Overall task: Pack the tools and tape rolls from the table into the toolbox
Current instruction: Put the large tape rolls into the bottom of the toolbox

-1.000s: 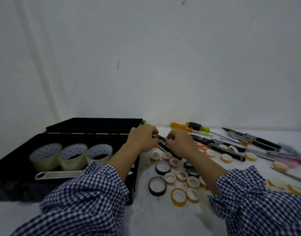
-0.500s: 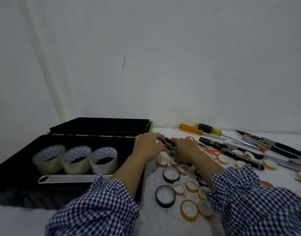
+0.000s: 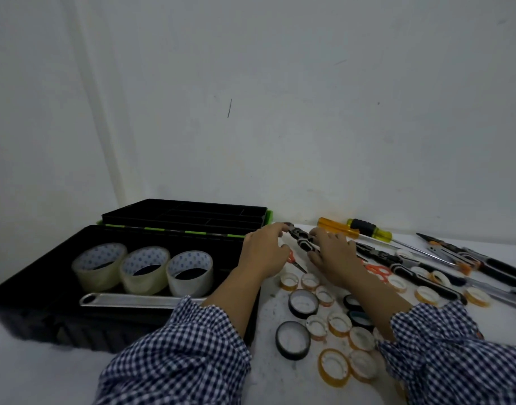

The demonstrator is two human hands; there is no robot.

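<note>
A black-and-white-handled pliers-like tool [image 3: 302,240] lies low over the table just right of the toolbox. My left hand [image 3: 264,254] pinches its far tip. My right hand [image 3: 337,257] curls its fingers over the handle end. The open black toolbox [image 3: 46,258] at the left holds three clear tape rolls [image 3: 145,270] and a metal wrench [image 3: 128,301]. Several small tape rolls [image 3: 334,366] and two black ones [image 3: 292,340] lie on the table near me. Orange scissors [image 3: 376,270] and further tools lie to the right.
A black compartment tray [image 3: 186,214] sits on the green-trimmed lid behind the toolbox. An orange screwdriver [image 3: 337,228], a yellow-and-black screwdriver [image 3: 368,229] and long black-handled tools [image 3: 484,263] lie along the wall side at the right. A white wall stands close behind.
Both hands, holding the tool between them, have moved slightly away from me and lowered it toward the table. The view has shifted left and down.
</note>
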